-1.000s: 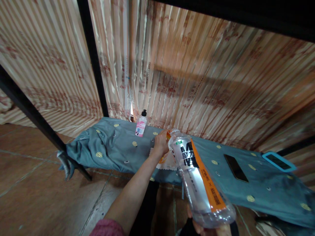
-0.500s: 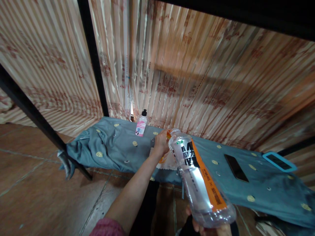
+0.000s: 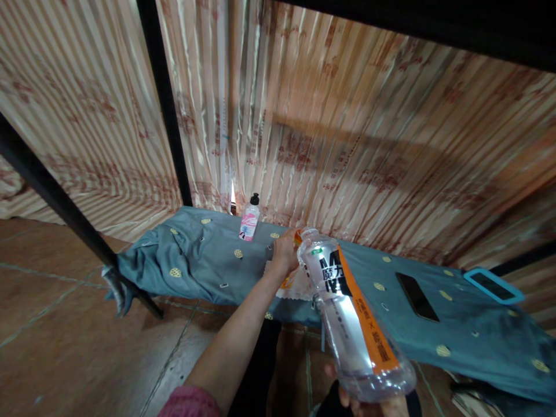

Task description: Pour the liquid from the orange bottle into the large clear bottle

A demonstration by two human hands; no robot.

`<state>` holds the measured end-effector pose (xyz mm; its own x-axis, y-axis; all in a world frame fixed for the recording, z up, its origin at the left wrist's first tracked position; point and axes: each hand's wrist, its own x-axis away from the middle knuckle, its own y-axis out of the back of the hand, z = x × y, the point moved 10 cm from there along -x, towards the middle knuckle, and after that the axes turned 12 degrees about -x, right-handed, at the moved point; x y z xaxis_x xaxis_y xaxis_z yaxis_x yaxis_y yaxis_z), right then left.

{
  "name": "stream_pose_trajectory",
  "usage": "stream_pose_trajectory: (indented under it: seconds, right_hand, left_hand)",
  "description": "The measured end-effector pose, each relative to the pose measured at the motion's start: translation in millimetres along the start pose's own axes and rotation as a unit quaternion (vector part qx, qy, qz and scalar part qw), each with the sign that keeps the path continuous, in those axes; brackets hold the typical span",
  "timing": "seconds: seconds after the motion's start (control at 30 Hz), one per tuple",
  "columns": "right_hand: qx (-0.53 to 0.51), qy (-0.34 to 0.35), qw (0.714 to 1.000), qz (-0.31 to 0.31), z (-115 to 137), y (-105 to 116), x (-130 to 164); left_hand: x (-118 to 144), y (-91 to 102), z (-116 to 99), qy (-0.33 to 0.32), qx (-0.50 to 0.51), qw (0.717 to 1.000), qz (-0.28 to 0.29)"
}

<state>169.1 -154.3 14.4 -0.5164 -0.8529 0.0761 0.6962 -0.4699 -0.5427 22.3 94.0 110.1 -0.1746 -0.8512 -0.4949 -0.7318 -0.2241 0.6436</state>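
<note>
A large clear plastic drink bottle (image 3: 347,313) with a silver and orange label leans over in front of me, its uncapped neck pointing up and left. My right hand (image 3: 369,407) holds it by the base, mostly hidden at the bottom edge. My left hand (image 3: 285,252) is wrapped round an orange see-through container (image 3: 297,237) close to the bottle's mouth. That container is largely covered by my fingers and the bottle, so its kind is unclear. Beneath it lies a white scalloped cloth (image 3: 293,292). Farther left stands a pink-labelled bottle with a black cap (image 3: 249,218).
A grey-blue patterned cloth (image 3: 204,284) covers the narrow surface. On its right lie a dark phone (image 3: 417,296) and a blue-framed device (image 3: 493,286). Black posts (image 3: 163,98) stand left, with a striped curtain (image 3: 304,116) behind.
Both hands and the bottle stay almost where they were. Only a slight shift of the right hand's fingers beneath the bottle shows.
</note>
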Motion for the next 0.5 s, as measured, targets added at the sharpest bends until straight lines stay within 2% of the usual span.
stream_pose_trajectory:
  seconds: [0.17, 0.5]
  right_hand:
    - [-0.005, -0.015, 1.0, -0.01, -1.7, 0.6, -1.7]
    - [-0.019, -0.021, 1.0, 0.011, -1.2, -8.6, -1.5]
  left_hand:
    - [0.1, -0.5, 0.0, 0.001, 0.0, 1.0, 0.005]
    - [0.5, 1.6, -0.8, -0.005, 0.003, 1.0, -0.003]
